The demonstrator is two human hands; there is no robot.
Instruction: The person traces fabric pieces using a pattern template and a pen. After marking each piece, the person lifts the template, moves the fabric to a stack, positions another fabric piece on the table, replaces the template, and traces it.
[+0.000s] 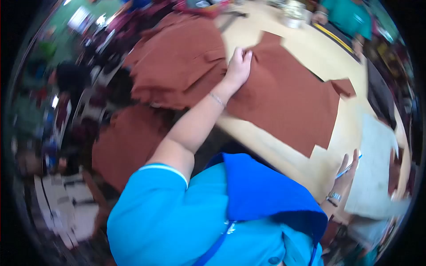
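Note:
My left hand (239, 66) is closed on the edge of a reddish-brown cut fabric piece (288, 93), which lies spread over the table with one corner folded over at its right. Beside that hand, on the left, is a large pile of the same brown fabric (177, 57). My right hand (348, 170) is near the table's front edge, fingers fairly straight, with a slim blue-and-white pen (350, 166) held in it. A pale grey sheet (372, 164) lies just right of this hand.
Another brown bundle (128, 142) hangs lower left, below the tabletop (248, 128). Across the table, a co-worker in a green shirt (348, 17) stands by a dark piece with a yellow strip (335, 37). A pale round container (293, 15) stands at the back.

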